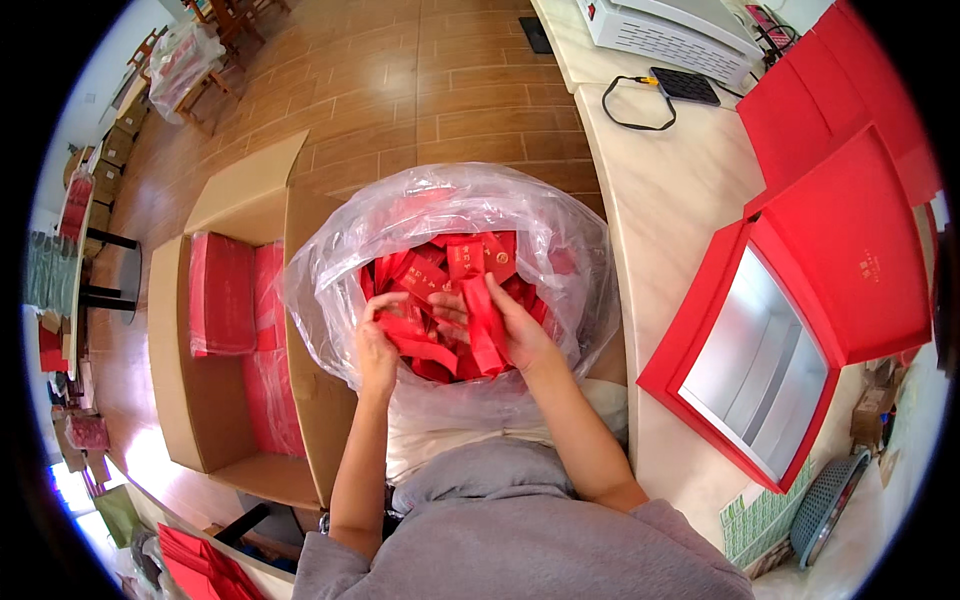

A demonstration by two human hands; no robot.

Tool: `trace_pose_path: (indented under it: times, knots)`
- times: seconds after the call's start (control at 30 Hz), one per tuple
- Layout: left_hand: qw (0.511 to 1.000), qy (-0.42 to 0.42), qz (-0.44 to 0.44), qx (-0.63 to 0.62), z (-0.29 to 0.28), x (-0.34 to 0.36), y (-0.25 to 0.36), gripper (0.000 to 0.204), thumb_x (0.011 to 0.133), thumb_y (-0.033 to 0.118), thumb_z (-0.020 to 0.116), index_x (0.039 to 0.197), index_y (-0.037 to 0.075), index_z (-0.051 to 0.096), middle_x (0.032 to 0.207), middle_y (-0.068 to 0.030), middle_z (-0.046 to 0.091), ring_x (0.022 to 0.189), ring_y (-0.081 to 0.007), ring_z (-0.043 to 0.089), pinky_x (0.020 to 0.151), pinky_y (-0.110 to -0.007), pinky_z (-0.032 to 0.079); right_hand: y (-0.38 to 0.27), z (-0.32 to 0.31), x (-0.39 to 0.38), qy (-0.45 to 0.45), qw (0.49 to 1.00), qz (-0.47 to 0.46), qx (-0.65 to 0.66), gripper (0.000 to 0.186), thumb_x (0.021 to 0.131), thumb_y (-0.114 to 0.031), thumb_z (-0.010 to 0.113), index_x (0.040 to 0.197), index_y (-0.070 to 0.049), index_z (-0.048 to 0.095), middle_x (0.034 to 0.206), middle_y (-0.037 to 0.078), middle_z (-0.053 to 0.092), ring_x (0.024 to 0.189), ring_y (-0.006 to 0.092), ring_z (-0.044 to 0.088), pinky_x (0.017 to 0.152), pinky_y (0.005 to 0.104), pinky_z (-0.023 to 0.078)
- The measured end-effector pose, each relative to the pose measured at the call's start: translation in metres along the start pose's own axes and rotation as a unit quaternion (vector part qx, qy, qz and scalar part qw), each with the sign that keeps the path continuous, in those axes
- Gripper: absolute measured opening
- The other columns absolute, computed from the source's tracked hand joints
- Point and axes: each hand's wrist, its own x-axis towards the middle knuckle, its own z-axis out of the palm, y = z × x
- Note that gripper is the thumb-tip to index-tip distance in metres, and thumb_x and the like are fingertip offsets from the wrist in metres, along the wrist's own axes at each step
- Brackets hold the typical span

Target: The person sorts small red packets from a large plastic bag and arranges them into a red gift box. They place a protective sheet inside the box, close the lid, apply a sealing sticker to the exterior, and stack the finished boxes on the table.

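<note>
A large clear plastic bag (pixel 340 225) stands open before me, with many small red packets (pixel 425 278) inside, some bearing gold print. Over them, my right hand (pixel 522 335) grips one red packet (pixel 484 325), its thumb in front and its fingers behind. My left hand (pixel 378 345) is at the left side of the pile, fingers loosely curled and apart. Another red packet (pixel 420 343) lies right beside those fingers; I see no firm grip on it.
Left of the bag, an open cardboard box (pixel 172 370) holds plastic-wrapped red boxes (pixel 222 295). On the marble-look counter (pixel 655 190) at right sit an open red gift box (pixel 690 400), a black device with a cable (pixel 685 86) and a white machine (pixel 670 35). A grey basket (pixel 825 505) is at lower right.
</note>
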Motion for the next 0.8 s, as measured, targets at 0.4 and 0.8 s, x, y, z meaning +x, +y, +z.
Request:
trace_pose_path:
  times: [0.4,0.8]
  knots:
    - [0.848,-0.055,-0.411,-0.332,0.043,-0.001,0.044,0.064,0.097,0.035,0.050,0.147,0.009,0.017,0.144,-0.0107,0.034,0.132,-0.0213,0.036,0.108,-0.039,0.033,0.017,0.012,0.006,0.136,0.944,-0.124,-0.275,0.043,0.093,-0.035,0.058,0.119,-0.001,0.056,0.112,0.007,0.062,0.099,0.0131,0.059,0.087,0.0292,0.047]
    - [0.926,-0.013,-0.333,-0.180,0.032,-0.012,0.011,0.062,0.097,0.031,0.050,0.145,0.004,0.021,0.137,-0.0104,0.041,0.124,-0.0196,0.044,0.102,-0.033,0.037,0.003,0.004,0.003,0.233,0.923,-0.123,-0.279,0.056,0.094,-0.050,0.050,0.115,0.002,0.058,0.107,0.006,0.063,0.097,0.0125,0.057,0.086,0.0281,0.045]
